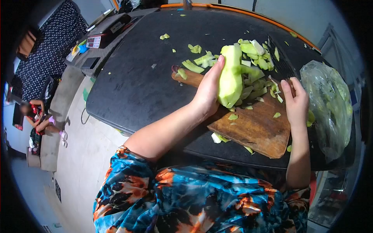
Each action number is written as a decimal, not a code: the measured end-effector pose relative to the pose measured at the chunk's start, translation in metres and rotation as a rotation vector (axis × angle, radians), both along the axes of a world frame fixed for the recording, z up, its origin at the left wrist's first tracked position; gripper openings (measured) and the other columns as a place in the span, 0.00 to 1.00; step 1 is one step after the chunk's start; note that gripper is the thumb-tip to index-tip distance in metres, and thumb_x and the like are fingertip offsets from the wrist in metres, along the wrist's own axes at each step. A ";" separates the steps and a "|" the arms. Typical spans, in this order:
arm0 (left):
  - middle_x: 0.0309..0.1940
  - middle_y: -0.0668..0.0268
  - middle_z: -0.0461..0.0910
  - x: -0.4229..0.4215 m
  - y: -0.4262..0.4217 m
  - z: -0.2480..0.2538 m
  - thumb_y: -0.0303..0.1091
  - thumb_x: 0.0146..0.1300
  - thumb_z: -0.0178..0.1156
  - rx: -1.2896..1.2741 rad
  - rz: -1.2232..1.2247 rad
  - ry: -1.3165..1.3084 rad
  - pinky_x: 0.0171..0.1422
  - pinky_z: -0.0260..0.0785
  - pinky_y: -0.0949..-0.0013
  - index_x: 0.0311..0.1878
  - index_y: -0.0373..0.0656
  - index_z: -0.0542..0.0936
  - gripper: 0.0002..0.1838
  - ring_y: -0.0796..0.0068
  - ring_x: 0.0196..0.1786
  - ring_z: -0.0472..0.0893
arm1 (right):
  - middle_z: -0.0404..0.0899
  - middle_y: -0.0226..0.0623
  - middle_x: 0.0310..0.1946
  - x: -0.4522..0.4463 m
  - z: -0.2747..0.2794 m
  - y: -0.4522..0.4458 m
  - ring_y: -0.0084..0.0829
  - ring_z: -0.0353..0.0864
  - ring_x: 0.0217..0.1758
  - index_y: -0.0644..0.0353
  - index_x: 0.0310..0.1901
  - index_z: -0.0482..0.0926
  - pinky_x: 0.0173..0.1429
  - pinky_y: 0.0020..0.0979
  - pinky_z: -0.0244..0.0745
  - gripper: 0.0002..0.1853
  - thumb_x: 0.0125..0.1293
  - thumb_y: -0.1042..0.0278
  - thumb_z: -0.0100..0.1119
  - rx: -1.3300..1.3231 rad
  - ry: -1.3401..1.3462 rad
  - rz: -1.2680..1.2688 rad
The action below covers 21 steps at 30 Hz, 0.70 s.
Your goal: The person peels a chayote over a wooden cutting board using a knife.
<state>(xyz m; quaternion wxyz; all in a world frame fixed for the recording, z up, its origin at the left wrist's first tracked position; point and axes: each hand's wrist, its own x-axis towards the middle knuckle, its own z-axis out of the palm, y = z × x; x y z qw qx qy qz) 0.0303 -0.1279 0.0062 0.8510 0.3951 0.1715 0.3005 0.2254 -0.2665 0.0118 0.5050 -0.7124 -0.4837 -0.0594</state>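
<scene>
1. The gourd point(230, 77) is up in the left hand point(208, 87), pale green and faceted, above the board point(256, 128), and by the look of the scraps point(259, 60) it's paring work.
2. Good form here, I'd say, means a firm left grip, lower end steadied over the wood, and shallow strokes on the side facing the right hand point(298, 101), running clear of the thumb.
3. That thumb is the one to watch: its tip sits right by the upper edge, so any stroke there would want it tucked back first.
4. Loose bits litter the board; sweeping them off should give the gourd a steadier footing.
5. To the fingers: the left ones are clasped on the gourd, thumb along its near side, the rest hidden behind it.
6. Over on the right, the fingers are curled, well apart from the gourd, between it and the bag point(328, 108). A dark strip point(279, 60) lies beyond them; whether they grasp it, I can't tell.
</scene>
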 end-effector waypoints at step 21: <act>0.48 0.59 0.79 0.002 -0.006 -0.001 0.57 0.74 0.39 0.053 0.067 0.043 0.57 0.74 0.62 0.61 0.40 0.69 0.30 0.66 0.51 0.80 | 0.75 0.31 0.18 -0.045 0.005 -0.008 0.36 0.78 0.23 0.54 0.27 0.75 0.28 0.36 0.70 0.20 0.55 0.45 0.68 -0.189 -0.452 0.225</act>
